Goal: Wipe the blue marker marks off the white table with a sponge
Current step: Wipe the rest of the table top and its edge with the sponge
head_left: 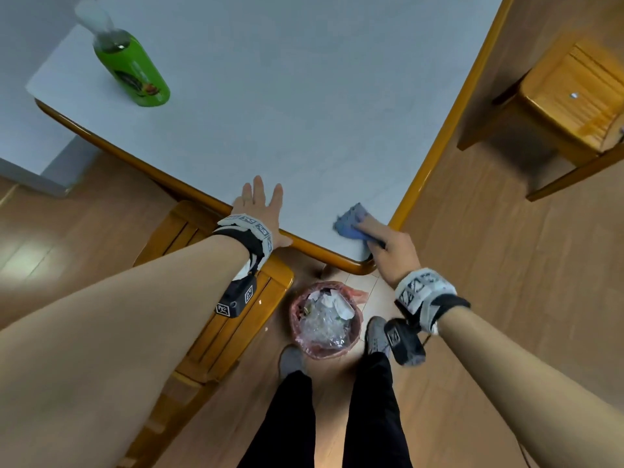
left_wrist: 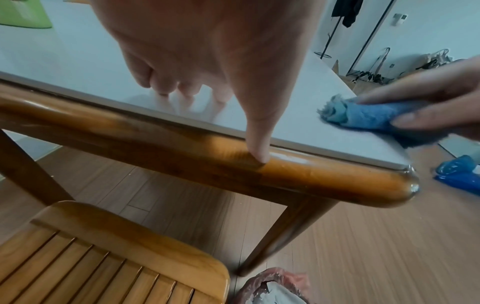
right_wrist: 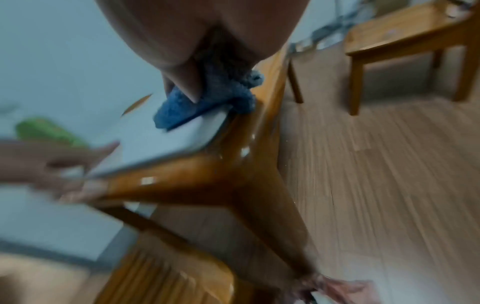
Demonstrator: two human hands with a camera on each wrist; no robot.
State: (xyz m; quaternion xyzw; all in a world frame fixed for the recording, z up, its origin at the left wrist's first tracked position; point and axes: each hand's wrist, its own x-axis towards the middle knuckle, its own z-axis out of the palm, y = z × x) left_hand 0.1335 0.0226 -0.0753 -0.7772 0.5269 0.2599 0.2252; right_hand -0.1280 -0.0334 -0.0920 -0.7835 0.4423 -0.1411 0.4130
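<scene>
Trouble could come at the table (head_left: 304, 96) corner, low and right of the middle in the head view. The right hand (head_left: 388, 244) squeezes the blue sponge (head_left: 351, 222) right by that edge, so one hard push could slide it off into the trash bin (head_left: 325, 320) below. The left hand (head_left: 258, 211) lies flat, fingers spread, on the tabletop. No marks show.

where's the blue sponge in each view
Head: sponge lower centre-right, under the right hand at the near table corner.
Left wrist: far right, on the white top.
Right wrist: upper centre, blurred, beneath the palm.
Shared landmark: the rounded wooden table corner.
</scene>
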